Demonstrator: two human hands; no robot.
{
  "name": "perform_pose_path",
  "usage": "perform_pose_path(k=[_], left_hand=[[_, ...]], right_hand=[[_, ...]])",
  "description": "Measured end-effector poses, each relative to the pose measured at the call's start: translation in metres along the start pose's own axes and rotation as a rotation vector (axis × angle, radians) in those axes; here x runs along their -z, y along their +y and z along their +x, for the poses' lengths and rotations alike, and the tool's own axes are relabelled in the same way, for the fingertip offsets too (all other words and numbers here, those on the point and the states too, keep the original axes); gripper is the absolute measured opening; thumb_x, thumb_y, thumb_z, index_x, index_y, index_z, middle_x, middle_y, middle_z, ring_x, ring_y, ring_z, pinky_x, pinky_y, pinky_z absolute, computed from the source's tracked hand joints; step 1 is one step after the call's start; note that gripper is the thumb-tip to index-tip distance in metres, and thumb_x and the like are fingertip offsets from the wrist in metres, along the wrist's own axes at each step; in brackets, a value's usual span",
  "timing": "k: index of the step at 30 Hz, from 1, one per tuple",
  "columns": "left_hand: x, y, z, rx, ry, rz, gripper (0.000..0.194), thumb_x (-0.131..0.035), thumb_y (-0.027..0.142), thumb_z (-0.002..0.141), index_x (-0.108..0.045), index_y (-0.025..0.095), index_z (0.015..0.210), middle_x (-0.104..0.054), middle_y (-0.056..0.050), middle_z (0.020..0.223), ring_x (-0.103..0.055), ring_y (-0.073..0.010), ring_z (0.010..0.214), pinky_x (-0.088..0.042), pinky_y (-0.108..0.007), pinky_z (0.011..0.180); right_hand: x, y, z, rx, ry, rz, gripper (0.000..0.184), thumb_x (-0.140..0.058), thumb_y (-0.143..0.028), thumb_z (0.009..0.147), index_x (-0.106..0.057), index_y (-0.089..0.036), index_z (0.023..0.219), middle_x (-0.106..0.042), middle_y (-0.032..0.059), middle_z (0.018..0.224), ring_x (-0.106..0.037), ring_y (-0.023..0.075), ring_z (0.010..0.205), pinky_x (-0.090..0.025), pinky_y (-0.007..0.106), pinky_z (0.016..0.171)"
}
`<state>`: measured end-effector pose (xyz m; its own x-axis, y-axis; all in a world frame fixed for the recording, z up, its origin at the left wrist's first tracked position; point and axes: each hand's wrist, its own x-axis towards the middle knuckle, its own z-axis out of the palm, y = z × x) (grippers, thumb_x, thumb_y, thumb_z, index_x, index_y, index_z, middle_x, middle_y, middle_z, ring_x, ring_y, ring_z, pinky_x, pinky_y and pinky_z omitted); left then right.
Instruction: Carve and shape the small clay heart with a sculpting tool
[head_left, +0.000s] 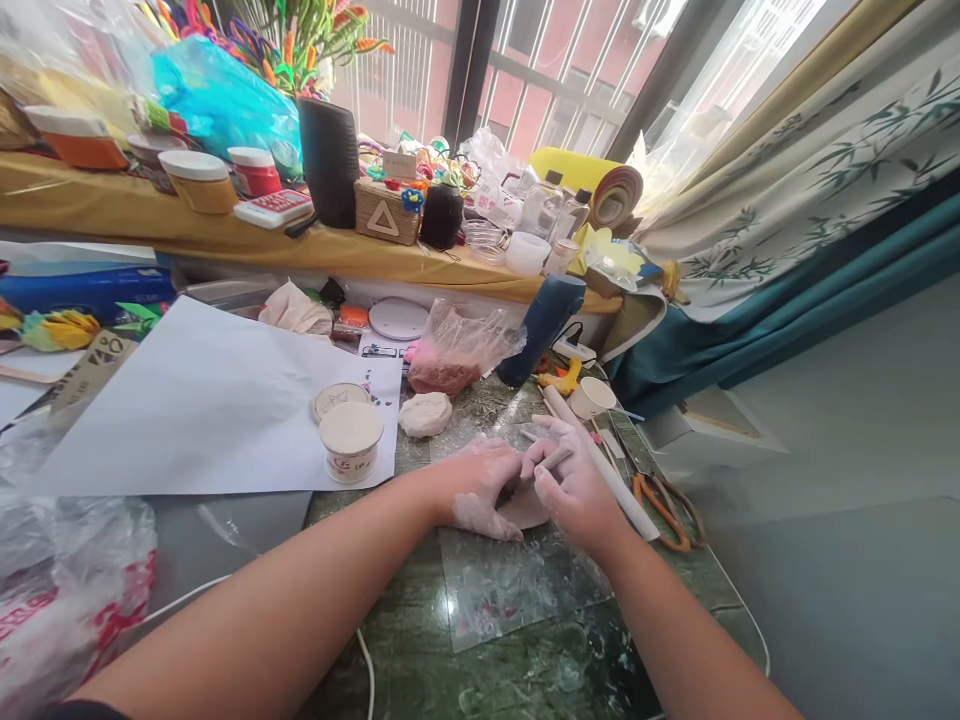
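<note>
A flat, pale clay piece point(527, 510) lies on a clear plastic sheet point(517, 610) on the dark table. My left hand point(480, 488), dusted white, rests around its left side with thumb and fingers spread apart, touching it. In my right hand point(585, 495) a short greyish stick tool point(556, 458) is pinched over the clay; some fingers are raised. Both hands partly cover the clay, and the tool's tip is hidden. A white lump of clay point(425, 413) sits beyond the left hand. Right of the right hand lies a long white roller point(626, 500).
Orange-handled scissors point(661, 510), a paper cup point(592, 397) and a yellow glue gun point(561, 378) are at the right. A lidded tub point(351, 440) stands on white paper point(202, 400) at left. Behind are a bagged brown lump point(450, 372) and a dark blue bottle point(541, 330).
</note>
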<state>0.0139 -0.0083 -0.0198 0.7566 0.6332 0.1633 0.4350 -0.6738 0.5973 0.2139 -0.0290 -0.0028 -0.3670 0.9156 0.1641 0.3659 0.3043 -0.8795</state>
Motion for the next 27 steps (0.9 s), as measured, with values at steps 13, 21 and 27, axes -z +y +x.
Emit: perform_pose_path(k=[13,21,27], left_hand=[[-0.0006,-0.0004,0.0010,0.012,0.004,-0.003,0.057,-0.087,0.051,0.064,-0.058,0.022,0.103,-0.069,-0.006,0.100,-0.066,-0.0315,0.095,-0.048,-0.040,0.087],[-0.0016,-0.0021,0.0015,0.013,0.000,-0.023,0.056,-0.085,0.052,0.065,-0.060,0.022,0.104,-0.069,-0.006,0.098,-0.065,-0.0327,0.096,-0.048,-0.043,0.090],[-0.0012,-0.0027,0.0018,0.009,0.001,-0.020,0.058,-0.087,0.055,0.064,-0.060,0.021,0.102,-0.068,-0.007,0.099,-0.065,-0.0319,0.094,-0.049,-0.041,0.086]], right_hand=[[0.0065,-0.0051,0.0061,0.064,-0.021,-0.066,0.022,-0.057,-0.014,0.084,-0.059,-0.025,0.104,-0.067,0.0045,0.096,-0.058,0.0273,0.117,-0.040,0.048,0.107],[0.0045,-0.0038,0.0040,0.054,-0.020,0.077,0.033,-0.059,-0.014,0.086,-0.056,-0.026,0.117,-0.067,0.0016,0.090,-0.062,0.0248,0.096,-0.044,0.048,0.101],[0.0040,-0.0020,0.0059,0.045,-0.038,0.040,0.036,-0.059,-0.015,0.087,-0.054,-0.024,0.121,-0.067,0.0022,0.093,-0.062,0.0231,0.095,-0.046,0.046,0.097]])
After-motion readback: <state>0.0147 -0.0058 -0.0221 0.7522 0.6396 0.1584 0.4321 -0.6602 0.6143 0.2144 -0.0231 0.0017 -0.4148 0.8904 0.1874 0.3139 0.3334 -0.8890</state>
